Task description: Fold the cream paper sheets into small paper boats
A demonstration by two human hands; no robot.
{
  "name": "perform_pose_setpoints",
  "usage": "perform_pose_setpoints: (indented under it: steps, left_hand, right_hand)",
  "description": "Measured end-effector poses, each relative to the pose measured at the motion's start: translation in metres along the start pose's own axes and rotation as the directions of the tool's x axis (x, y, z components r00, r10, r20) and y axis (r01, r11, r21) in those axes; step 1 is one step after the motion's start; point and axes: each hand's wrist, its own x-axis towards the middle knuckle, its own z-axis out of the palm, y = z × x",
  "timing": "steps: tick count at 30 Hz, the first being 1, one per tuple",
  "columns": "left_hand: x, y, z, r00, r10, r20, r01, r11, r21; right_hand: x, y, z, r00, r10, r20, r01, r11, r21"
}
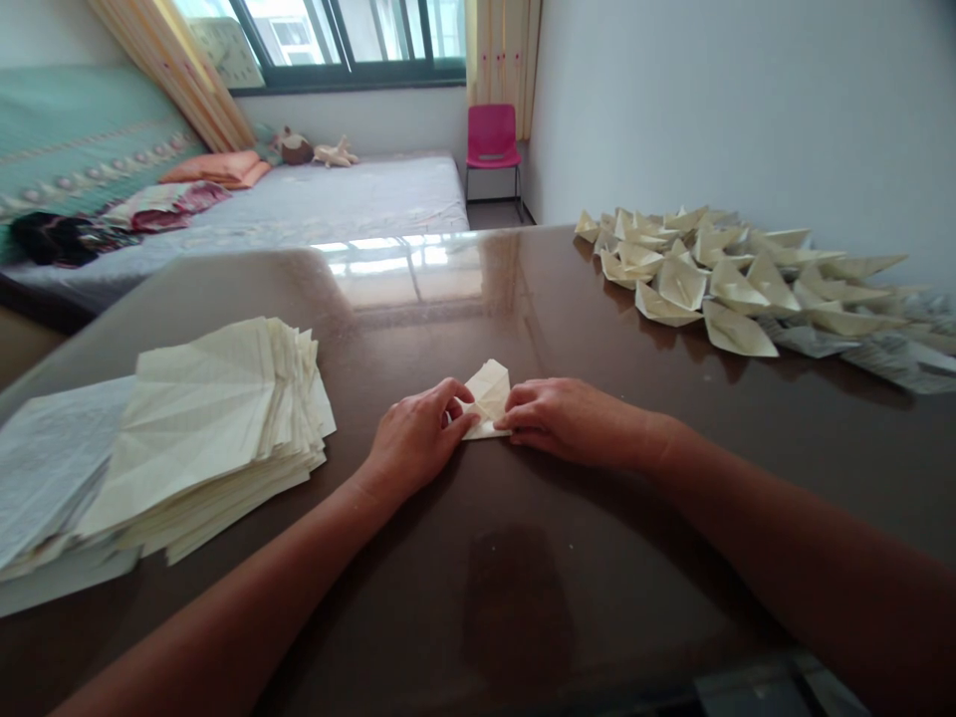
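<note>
A small, partly folded piece of cream paper (490,393) lies on the dark brown table (523,597) in the middle of the view. My left hand (414,438) grips its left edge with curled fingers. My right hand (568,418) presses on its right edge, fingers closed together. Both hands rest on the tabletop, touching the paper from either side.
A thick stack of cream paper sheets (216,428) sits at the left of the table. A heap of several folded paper boats (732,279) lies at the right, against the wall. Beyond the table are a bed (299,204) and a pink chair (493,139).
</note>
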Motion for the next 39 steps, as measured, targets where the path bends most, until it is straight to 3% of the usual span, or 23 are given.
perform_pose_setpoints:
  steps: [6, 11, 14, 17, 19, 21, 29, 35, 39]
  left_hand:
    - [0.000, 0.001, 0.002, 0.999, 0.015, -0.028, -0.013, 0.998, 0.066]
    - [-0.002, 0.002, 0.004, 0.999, 0.041, -0.035, -0.036, 0.991, 0.127]
    - [-0.005, 0.003, 0.005, 0.988, 0.120, -0.093, -0.096, 0.970, 0.225]
    - [-0.008, 0.004, 0.006, 0.930, 0.336, -0.147, -0.264, 0.892, 0.368]
    - [-0.011, 0.004, 0.005, 0.866, 0.491, -0.096, -0.417, 0.814, 0.405]
    - [-0.013, 0.003, 0.004, 0.822, 0.568, -0.022, -0.515, 0.760, 0.396]
    - [-0.029, 0.002, -0.003, 0.808, 0.580, 0.107, -0.556, 0.690, 0.463]
    - [-0.033, 0.010, -0.003, 0.848, 0.501, 0.173, -0.515, 0.699, 0.496]
    - [-0.033, 0.012, -0.004, 0.841, 0.496, 0.217, -0.531, 0.679, 0.507]
  right_hand:
    - [-0.004, -0.014, -0.002, 0.998, -0.007, 0.058, 0.020, 0.976, -0.218]
    - [-0.006, -0.023, -0.004, 0.995, 0.022, 0.098, 0.003, 0.970, -0.245]
    - [-0.006, -0.025, -0.005, 0.993, 0.044, 0.105, -0.017, 0.969, -0.245]
    - [-0.007, -0.026, -0.004, 0.994, 0.065, 0.093, -0.039, 0.967, -0.250]
    - [-0.008, -0.024, -0.003, 0.995, 0.063, 0.076, -0.044, 0.973, -0.228]
    - [-0.008, -0.017, -0.003, 0.998, 0.046, 0.052, -0.037, 0.985, -0.170]
    - [0.002, 0.019, 0.000, 1.000, 0.029, 0.012, -0.031, 0.974, 0.226]
    - [0.002, 0.024, 0.007, 0.998, 0.011, -0.058, 0.002, 0.974, 0.225]
    - [0.002, 0.028, 0.009, 0.998, -0.005, -0.061, 0.018, 0.975, 0.222]
